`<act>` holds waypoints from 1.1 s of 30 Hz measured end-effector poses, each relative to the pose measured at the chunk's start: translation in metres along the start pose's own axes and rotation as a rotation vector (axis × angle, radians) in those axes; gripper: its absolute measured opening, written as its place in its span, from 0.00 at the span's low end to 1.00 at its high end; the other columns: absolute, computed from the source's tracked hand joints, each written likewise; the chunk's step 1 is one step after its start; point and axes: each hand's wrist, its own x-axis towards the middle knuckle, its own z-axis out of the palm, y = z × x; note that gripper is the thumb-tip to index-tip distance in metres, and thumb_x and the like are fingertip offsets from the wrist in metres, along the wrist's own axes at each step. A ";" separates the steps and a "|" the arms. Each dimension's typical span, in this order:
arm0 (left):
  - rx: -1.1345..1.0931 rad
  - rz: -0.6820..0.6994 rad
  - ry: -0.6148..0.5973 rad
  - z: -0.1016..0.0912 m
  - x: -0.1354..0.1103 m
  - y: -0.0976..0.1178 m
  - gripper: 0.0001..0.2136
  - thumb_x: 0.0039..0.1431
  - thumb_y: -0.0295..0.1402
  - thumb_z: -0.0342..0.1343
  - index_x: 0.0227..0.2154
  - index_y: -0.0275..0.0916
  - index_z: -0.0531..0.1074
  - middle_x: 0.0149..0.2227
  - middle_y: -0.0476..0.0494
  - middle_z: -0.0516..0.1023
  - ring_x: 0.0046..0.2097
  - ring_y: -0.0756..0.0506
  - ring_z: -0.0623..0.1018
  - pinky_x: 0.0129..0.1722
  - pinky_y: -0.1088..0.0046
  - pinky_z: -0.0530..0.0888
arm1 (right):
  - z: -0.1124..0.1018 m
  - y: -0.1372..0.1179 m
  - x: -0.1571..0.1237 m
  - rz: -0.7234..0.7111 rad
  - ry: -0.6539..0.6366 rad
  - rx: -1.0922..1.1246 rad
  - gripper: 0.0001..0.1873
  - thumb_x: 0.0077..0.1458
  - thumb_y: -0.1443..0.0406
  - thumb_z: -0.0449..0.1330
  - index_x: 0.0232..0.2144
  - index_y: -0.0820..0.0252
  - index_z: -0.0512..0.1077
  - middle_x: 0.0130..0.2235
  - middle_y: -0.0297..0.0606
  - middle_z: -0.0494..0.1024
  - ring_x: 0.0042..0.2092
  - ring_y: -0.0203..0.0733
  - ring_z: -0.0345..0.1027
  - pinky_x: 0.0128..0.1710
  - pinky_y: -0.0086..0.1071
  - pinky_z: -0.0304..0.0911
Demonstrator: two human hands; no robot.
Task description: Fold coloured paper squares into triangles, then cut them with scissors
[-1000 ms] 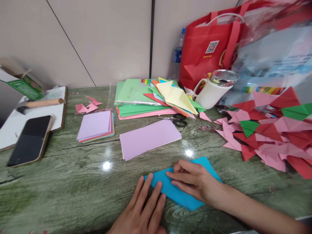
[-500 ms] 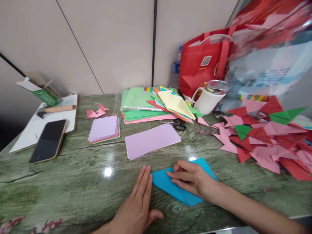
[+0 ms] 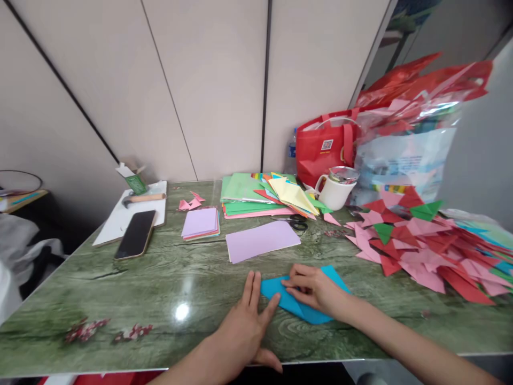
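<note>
A sheet of blue origami paper (image 3: 334, 280), partly folded, lies on the table in front of me. My right hand (image 3: 310, 289) rests over its middle with bent fingers and grips the paper near a fold; the fingertips partly hide what is under them. My left hand (image 3: 250, 318) lies at the paper's left corner with fingers apart. Its index fingertip touches the paper's lower left edge, and the thumb points down toward the table's front edge. Beyond the hands is a lilac paper strip (image 3: 262, 241), with scissors (image 3: 298, 223) just behind it.
A pile of folded pink, red and green papers (image 3: 425, 240) spreads at the right. Behind stand a white mug (image 3: 335, 191), a red bag (image 3: 320, 155) and stacked coloured paper (image 3: 244, 192). Leftward are square lilac sheets (image 3: 199, 222), a phone (image 3: 136, 235) and a hammer (image 3: 144, 198).
The camera view has shifted, showing more of the table's left and front. My left index finger has spread away from the other fingers onto the blue paper. My right hand stays on it.
</note>
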 end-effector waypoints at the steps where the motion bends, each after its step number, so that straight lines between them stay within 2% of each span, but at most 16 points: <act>1: -0.028 0.007 0.001 -0.002 -0.001 0.001 0.57 0.35 0.67 0.55 0.64 0.30 0.51 0.64 0.18 0.38 0.62 0.21 0.37 0.54 0.44 0.62 | 0.000 -0.001 0.001 0.018 -0.017 -0.010 0.14 0.62 0.62 0.52 0.36 0.61 0.75 0.30 0.38 0.69 0.29 0.35 0.65 0.28 0.27 0.60; 3: -0.038 0.064 0.039 -0.006 -0.005 0.003 0.57 0.38 0.67 0.53 0.64 0.27 0.50 0.63 0.17 0.37 0.63 0.22 0.35 0.57 0.42 0.55 | -0.003 -0.006 0.005 0.067 -0.055 -0.034 0.12 0.61 0.62 0.53 0.34 0.61 0.74 0.29 0.36 0.69 0.28 0.35 0.65 0.28 0.27 0.60; 6: -0.003 0.187 0.086 -0.015 -0.010 0.004 0.53 0.47 0.64 0.50 0.63 0.21 0.49 0.62 0.16 0.43 0.65 0.28 0.38 0.61 0.44 0.43 | -0.008 -0.015 0.012 0.137 -0.103 -0.068 0.07 0.57 0.64 0.56 0.35 0.61 0.72 0.30 0.35 0.70 0.29 0.36 0.64 0.29 0.27 0.59; 8: -0.010 0.234 0.090 -0.019 -0.012 0.004 0.50 0.49 0.63 0.50 0.64 0.26 0.48 0.63 0.18 0.46 0.66 0.30 0.40 0.61 0.43 0.41 | -0.012 -0.021 0.017 0.180 -0.138 -0.075 0.06 0.54 0.67 0.57 0.35 0.60 0.72 0.31 0.36 0.72 0.29 0.36 0.65 0.30 0.27 0.59; 11: -0.055 0.253 0.058 -0.018 -0.011 0.002 0.50 0.45 0.64 0.53 0.65 0.37 0.47 0.64 0.23 0.47 0.65 0.27 0.39 0.58 0.36 0.42 | -0.016 -0.028 0.023 0.246 -0.183 -0.066 0.06 0.51 0.71 0.57 0.32 0.59 0.73 0.32 0.35 0.73 0.31 0.37 0.67 0.31 0.26 0.58; 13: -0.074 0.261 0.033 -0.016 -0.010 0.001 0.50 0.43 0.63 0.55 0.65 0.42 0.46 0.65 0.25 0.46 0.65 0.27 0.38 0.57 0.34 0.41 | -0.017 -0.036 0.026 0.283 -0.217 -0.085 0.05 0.50 0.71 0.58 0.30 0.59 0.73 0.32 0.35 0.73 0.31 0.37 0.67 0.31 0.26 0.57; 16: -0.087 0.272 0.027 -0.015 -0.008 0.001 0.50 0.44 0.62 0.57 0.65 0.43 0.46 0.65 0.27 0.46 0.65 0.27 0.37 0.57 0.36 0.39 | -0.017 -0.050 0.028 0.305 -0.271 -0.130 0.03 0.50 0.69 0.59 0.28 0.59 0.74 0.31 0.35 0.74 0.33 0.38 0.68 0.32 0.27 0.55; 20: -0.086 0.297 0.022 -0.017 -0.007 0.000 0.49 0.42 0.62 0.57 0.65 0.46 0.48 0.65 0.31 0.46 0.65 0.25 0.36 0.56 0.33 0.38 | -0.016 -0.068 0.028 0.348 -0.334 -0.145 0.06 0.54 0.70 0.58 0.28 0.59 0.75 0.33 0.36 0.76 0.35 0.39 0.69 0.33 0.27 0.54; 24: -0.097 0.296 0.011 -0.018 -0.004 0.000 0.50 0.40 0.63 0.57 0.64 0.48 0.49 0.66 0.31 0.46 0.64 0.23 0.33 0.55 0.31 0.41 | -0.015 -0.069 0.017 0.341 -0.347 -0.197 0.07 0.58 0.66 0.57 0.30 0.59 0.75 0.36 0.38 0.75 0.39 0.42 0.69 0.34 0.29 0.55; 27: -0.101 0.262 -0.061 -0.023 -0.003 0.000 0.52 0.34 0.62 0.61 0.64 0.53 0.50 0.66 0.30 0.40 0.62 0.19 0.32 0.53 0.29 0.43 | -0.015 -0.064 0.004 0.354 -0.313 -0.223 0.08 0.59 0.63 0.57 0.30 0.57 0.75 0.35 0.36 0.75 0.40 0.43 0.68 0.34 0.29 0.54; 30: -0.072 0.228 -0.127 -0.029 -0.002 0.001 0.59 0.27 0.61 0.64 0.65 0.50 0.46 0.66 0.26 0.34 0.61 0.17 0.33 0.52 0.29 0.45 | -0.018 -0.060 -0.009 0.367 -0.278 -0.217 0.07 0.59 0.62 0.58 0.31 0.55 0.75 0.35 0.35 0.74 0.40 0.43 0.68 0.34 0.30 0.55; 33: -0.047 0.183 -0.147 -0.035 -0.002 0.004 0.62 0.26 0.63 0.63 0.65 0.42 0.43 0.65 0.20 0.34 0.62 0.18 0.33 0.53 0.31 0.47 | -0.020 -0.063 -0.022 0.381 -0.271 -0.222 0.07 0.59 0.61 0.58 0.30 0.55 0.74 0.34 0.36 0.74 0.39 0.44 0.68 0.35 0.31 0.56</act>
